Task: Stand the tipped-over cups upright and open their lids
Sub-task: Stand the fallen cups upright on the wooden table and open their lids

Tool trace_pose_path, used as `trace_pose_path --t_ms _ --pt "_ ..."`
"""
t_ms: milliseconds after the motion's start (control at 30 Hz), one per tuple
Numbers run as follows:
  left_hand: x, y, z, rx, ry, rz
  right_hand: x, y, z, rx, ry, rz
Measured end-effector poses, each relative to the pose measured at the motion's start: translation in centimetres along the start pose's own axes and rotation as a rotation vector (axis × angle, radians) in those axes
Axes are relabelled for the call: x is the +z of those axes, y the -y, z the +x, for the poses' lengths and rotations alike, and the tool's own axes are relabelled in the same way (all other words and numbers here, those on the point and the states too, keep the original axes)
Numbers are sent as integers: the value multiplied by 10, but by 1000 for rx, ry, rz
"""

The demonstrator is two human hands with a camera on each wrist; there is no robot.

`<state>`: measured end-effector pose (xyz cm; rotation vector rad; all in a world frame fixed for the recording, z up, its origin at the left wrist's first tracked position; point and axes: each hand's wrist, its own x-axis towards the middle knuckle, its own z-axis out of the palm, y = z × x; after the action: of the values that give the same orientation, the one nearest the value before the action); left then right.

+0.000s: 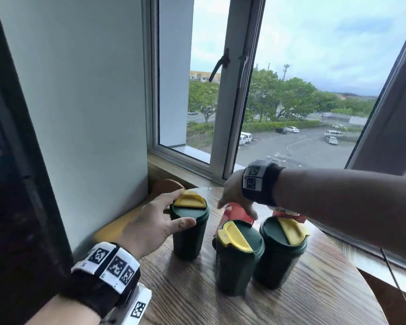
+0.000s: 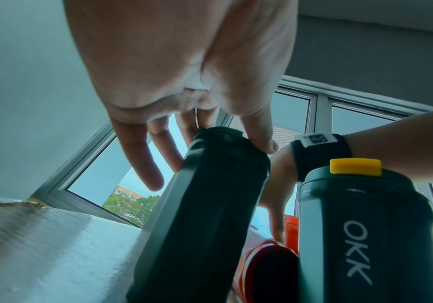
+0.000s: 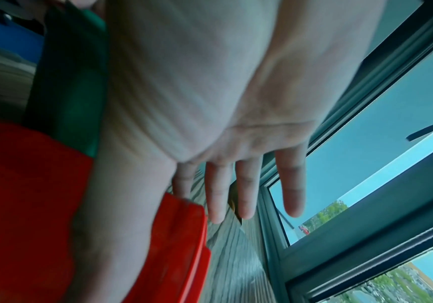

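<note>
Head view: round wooden table [image 1: 291, 308] by the window [image 1: 291, 90]. Three dark green cups stand upright on it, each with a yellow flip lid. Left green cup [image 1: 189, 233]: my left hand [image 1: 150, 228] is spread about its top, thumb on the near side of the rim, fingers reaching past the far side by the raised yellow lid [image 1: 189, 200]. Left wrist view shows the thumb on the rim, fingers straight, not wrapped. Middle green cup [image 1: 238, 259] and right green cup [image 1: 281, 252]: untouched. Behind them a red cup [image 1: 238, 213] lies on its side. My right hand [image 1: 234, 195] is over it, fingers extended, thumb laid along its wall; grip not closed. A second red cup [image 1: 288, 213] behind the right green cup; attitude unclear.
</note>
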<state>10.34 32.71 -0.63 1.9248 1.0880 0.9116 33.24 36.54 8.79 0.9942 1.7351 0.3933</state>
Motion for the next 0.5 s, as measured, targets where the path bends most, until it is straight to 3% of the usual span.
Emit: trace_pose_path --t_ms 267,500 --pt "1 2 -2 62 -32 -20 -6 4 11 -72 0 -12" --pt "-1 -1 -4 76 -40 2 -11 -14 -12 95 -96 32"
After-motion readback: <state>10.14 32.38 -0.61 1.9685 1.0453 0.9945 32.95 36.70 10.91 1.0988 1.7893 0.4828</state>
